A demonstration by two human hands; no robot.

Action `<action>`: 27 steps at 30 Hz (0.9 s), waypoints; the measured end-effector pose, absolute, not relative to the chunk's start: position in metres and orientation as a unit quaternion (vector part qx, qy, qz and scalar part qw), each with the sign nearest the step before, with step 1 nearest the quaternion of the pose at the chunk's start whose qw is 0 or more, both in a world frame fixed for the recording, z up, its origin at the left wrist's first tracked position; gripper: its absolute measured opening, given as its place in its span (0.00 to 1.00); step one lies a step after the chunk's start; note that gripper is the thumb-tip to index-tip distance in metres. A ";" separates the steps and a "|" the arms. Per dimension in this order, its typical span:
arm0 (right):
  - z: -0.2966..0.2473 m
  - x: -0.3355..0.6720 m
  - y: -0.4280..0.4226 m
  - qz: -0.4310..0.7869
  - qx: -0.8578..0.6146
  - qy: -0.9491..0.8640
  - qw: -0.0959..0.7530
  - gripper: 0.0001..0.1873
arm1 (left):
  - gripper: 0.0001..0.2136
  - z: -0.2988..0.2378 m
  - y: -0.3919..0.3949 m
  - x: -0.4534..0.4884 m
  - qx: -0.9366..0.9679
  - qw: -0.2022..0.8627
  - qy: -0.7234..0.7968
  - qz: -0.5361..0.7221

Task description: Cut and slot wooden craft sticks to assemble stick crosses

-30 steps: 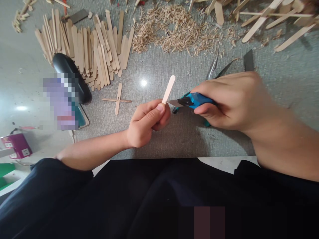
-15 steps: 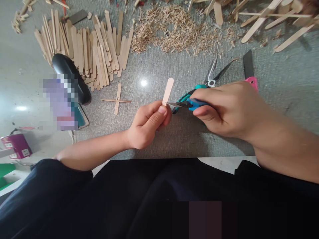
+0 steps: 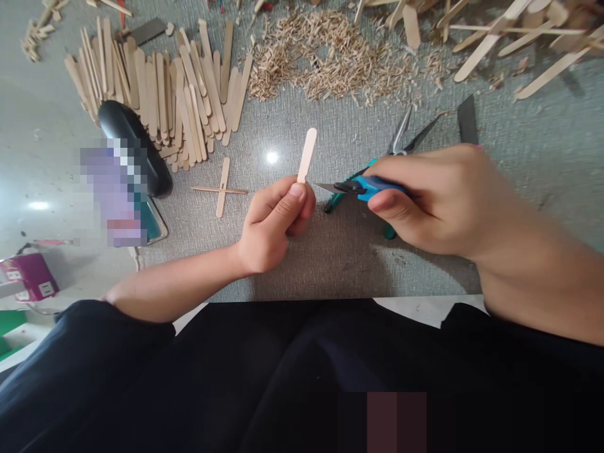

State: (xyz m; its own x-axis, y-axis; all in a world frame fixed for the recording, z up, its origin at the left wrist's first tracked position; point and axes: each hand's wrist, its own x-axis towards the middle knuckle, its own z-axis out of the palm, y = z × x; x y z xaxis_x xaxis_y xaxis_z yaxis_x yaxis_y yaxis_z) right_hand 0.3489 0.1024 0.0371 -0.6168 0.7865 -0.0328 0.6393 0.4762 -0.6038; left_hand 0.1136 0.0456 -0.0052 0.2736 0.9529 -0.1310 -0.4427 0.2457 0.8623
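Note:
My left hand (image 3: 274, 223) is closed around the lower end of a wooden craft stick (image 3: 306, 154), which points up and away from me. My right hand (image 3: 434, 198) grips a blue utility knife (image 3: 363, 187). Its blade tip points left and stops just short of the stick, a little to the right of my left thumb. Both hands hover over a grey mat (image 3: 330, 264).
A heap of craft sticks (image 3: 165, 88) lies at the back left, beside a black device (image 3: 134, 148). Wood shavings (image 3: 330, 56) are piled at the back centre. Teal scissors (image 3: 401, 141) lie behind my right hand. Two crossed sticks (image 3: 221, 187) rest on the mat.
The blade was against the stick near my thumb; now it has pulled slightly right, off the stick. The stick has shifted a little left and up.

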 end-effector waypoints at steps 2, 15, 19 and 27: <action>0.036 0.349 0.103 0.261 -0.424 -0.857 0.130 0.47 | 0.26 -0.004 0.046 0.114 0.356 0.723 0.326 0.494; 0.030 0.352 0.098 0.252 -0.417 -0.865 0.124 0.45 | 0.30 -0.003 0.043 0.111 0.393 0.727 0.310 0.470; 0.034 0.353 0.102 0.276 -0.403 -0.867 0.096 0.44 | 0.29 -0.004 0.039 0.108 0.402 0.732 0.304 0.458; 0.023 0.358 0.097 0.220 -0.378 -0.894 0.090 0.45 | 0.22 -0.012 0.028 0.107 0.437 0.739 0.225 0.461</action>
